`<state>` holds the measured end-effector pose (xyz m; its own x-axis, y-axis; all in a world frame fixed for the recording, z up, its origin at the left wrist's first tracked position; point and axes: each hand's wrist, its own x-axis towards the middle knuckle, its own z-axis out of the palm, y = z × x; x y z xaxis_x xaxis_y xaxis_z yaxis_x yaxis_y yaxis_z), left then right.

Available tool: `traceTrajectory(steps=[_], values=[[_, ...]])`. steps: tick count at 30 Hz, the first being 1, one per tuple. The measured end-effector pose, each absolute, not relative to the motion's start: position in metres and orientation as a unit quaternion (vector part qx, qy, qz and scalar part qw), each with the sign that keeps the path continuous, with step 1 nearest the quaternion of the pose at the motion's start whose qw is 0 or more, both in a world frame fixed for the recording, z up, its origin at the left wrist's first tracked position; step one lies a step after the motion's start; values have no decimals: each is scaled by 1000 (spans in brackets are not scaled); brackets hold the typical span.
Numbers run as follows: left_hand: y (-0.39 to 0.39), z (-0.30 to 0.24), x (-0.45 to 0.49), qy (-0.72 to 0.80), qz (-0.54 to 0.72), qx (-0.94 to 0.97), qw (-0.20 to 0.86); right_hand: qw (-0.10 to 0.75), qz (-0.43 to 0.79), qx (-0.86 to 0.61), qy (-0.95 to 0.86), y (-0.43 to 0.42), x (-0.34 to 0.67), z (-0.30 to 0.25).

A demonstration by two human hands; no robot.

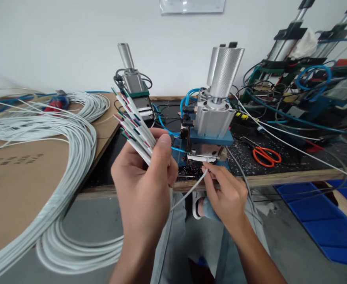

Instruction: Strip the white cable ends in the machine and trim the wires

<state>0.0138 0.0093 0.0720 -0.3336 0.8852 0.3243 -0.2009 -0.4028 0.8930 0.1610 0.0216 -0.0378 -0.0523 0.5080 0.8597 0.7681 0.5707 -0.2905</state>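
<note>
My left hand (146,177) is closed round a bundle of white cables (136,126), whose stripped ends fan upward and show red, green, dark and white inner wires. Between the thumb and fingers of my right hand (225,189) is the end of a single white cable (189,192), held just in front of a pneumatic press (214,118). This press has a blue base and a knurled silver cylinder on top. The cable's tip is hidden by my fingers, so I cannot tell whether it touches the press jaw (203,157).
Coiled white cables (81,146) lie on cardboard (28,169) to the left and hang off the edge. A second press (132,86) stands behind. Orange-handled scissors (266,156) lie on the right of the black bench (291,165), near more machines and blue hoses. Blue panels (321,225) are below right.
</note>
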Motion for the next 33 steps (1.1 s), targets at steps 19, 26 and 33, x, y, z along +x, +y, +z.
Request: traceTrajectory(steps=[19, 26, 33], values=[[-28, 63, 14, 453, 590, 591, 312, 507, -155, -464, -710, 22, 163, -46], [-34, 70, 13, 483, 574, 597, 284, 519, -145, -470, -699, 24, 163, -48], [-34, 71, 8, 478, 537, 634, 285, 522, -147, -468, -698, 23, 160, -48]])
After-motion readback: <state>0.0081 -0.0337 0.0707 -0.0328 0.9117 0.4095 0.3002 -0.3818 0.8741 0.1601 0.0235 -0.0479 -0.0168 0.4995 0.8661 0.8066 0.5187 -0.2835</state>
